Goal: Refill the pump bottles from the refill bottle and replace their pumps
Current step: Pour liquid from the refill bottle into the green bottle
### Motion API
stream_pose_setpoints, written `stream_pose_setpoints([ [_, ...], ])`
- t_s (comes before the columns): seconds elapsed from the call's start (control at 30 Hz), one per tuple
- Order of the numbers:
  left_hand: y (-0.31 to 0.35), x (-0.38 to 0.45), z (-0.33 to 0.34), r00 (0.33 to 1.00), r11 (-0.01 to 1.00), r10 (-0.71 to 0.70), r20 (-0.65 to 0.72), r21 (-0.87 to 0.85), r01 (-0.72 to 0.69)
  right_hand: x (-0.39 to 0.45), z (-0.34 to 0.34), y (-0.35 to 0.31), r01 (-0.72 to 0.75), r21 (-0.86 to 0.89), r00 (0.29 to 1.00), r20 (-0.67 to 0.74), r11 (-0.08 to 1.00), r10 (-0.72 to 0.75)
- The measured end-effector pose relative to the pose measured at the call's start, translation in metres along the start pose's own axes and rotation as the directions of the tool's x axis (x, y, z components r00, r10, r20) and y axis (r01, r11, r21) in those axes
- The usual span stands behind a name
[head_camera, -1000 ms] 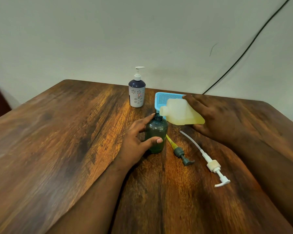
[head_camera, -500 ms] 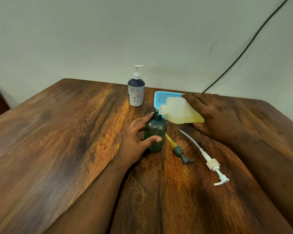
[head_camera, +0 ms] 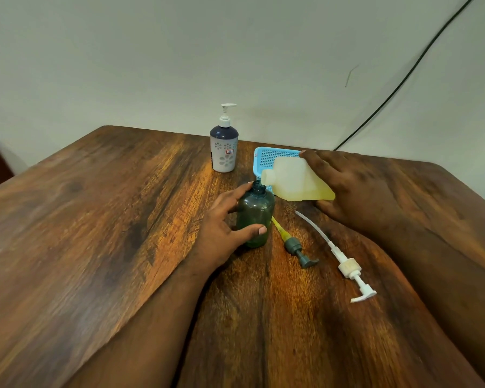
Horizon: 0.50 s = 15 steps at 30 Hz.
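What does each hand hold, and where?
Left hand grips the green bottle round its body; right hand holds the tilted refill bottle by its base end.

the bench (head_camera: 95, 233) lies open to the left and near side. two loose pumps, green pump (head_camera: 296, 246) and white pump (head_camera: 345, 264), block the right-centre; a blue basket (head_camera: 269, 158) and patterned pump bottle (head_camera: 224, 148) crowd the far middle.

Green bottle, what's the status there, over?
Left hand grips green bottle, upright, pump off. Right hand holds refill bottle tipped, spout at its neck. Two pumps lie beside, not blocking.
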<state>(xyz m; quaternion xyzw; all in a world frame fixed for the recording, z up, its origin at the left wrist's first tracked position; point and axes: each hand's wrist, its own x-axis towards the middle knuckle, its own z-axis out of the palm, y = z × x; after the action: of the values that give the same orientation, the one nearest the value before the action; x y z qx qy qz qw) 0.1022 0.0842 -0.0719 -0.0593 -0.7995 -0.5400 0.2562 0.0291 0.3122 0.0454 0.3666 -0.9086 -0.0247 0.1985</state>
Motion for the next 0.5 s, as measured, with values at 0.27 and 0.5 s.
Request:
stream_pose_setpoints([
  [0.27, -0.0015, 0.0001, 0.0007, 1.0, 1.0, 0.006, -0.005, -0.02, -0.007, -0.0011, -0.0044, -0.003, -0.004, -0.031, 1.0, 0.008, 1.0, 0.004],
  [0.5, -0.0041, 0.0001, 0.0003, 1.0, 0.999, 0.004, -0.01, 0.033, -0.003, -0.0022, -0.004, -0.0053, -0.011, -0.02, 1.0, 0.008, 1.0, 0.011],
])
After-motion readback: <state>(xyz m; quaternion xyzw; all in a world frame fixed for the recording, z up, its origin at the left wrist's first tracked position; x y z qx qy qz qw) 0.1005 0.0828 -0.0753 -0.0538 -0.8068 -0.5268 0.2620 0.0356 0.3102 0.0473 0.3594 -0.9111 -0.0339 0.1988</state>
